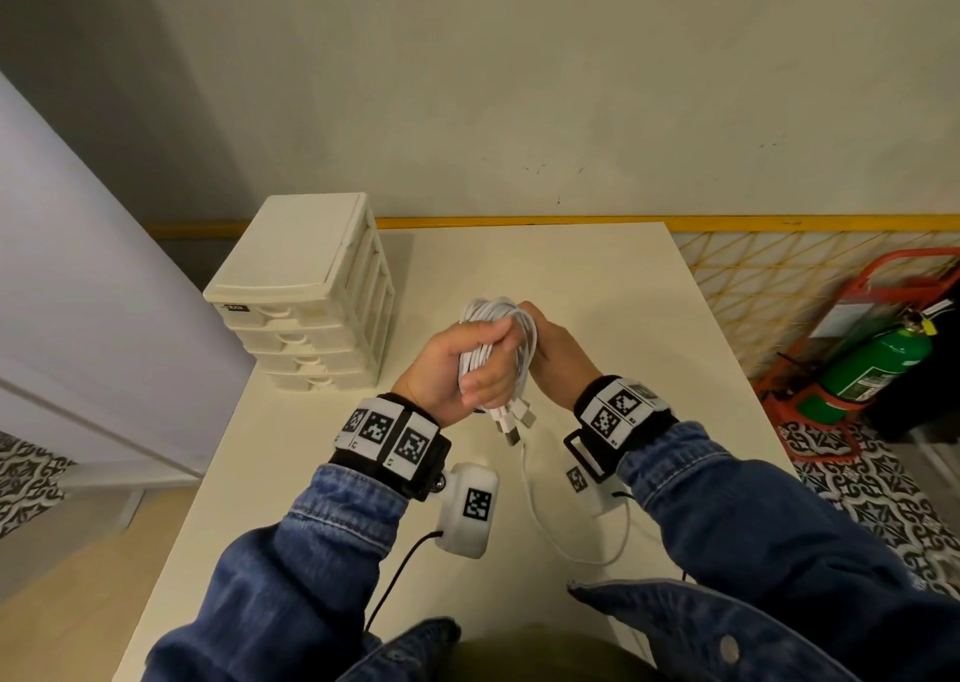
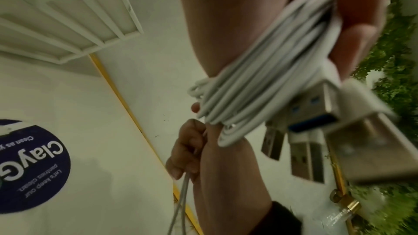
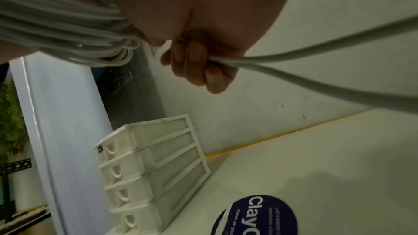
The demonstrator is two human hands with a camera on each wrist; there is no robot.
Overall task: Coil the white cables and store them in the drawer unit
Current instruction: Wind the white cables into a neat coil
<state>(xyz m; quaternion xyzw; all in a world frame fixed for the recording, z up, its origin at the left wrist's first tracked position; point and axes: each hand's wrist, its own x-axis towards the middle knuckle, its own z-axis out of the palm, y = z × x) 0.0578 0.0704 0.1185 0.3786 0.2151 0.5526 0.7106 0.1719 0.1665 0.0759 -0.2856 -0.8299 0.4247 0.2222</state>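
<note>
A bundle of white cables (image 1: 500, 336) is held above the middle of the white table (image 1: 597, 292). My left hand (image 1: 462, 364) grips the coiled bundle (image 2: 260, 85), and several USB plugs (image 1: 511, 424) hang below it. My right hand (image 1: 553, 351), just right of the bundle, pinches loose cable strands (image 3: 260, 60) in its curled fingers (image 3: 203, 67). A slack length of cable (image 1: 550, 531) trails down onto the table near my body. The cream drawer unit (image 1: 311, 292) stands at the table's back left with all its drawers closed (image 3: 144, 171).
A wall runs behind the table with a yellow strip (image 1: 571, 222) along its edge. A green fire extinguisher (image 1: 878, 369) in a red stand sits on the floor to the right. A round blue sticker (image 3: 257, 217) lies on the tabletop. A white panel (image 1: 78, 292) stands left.
</note>
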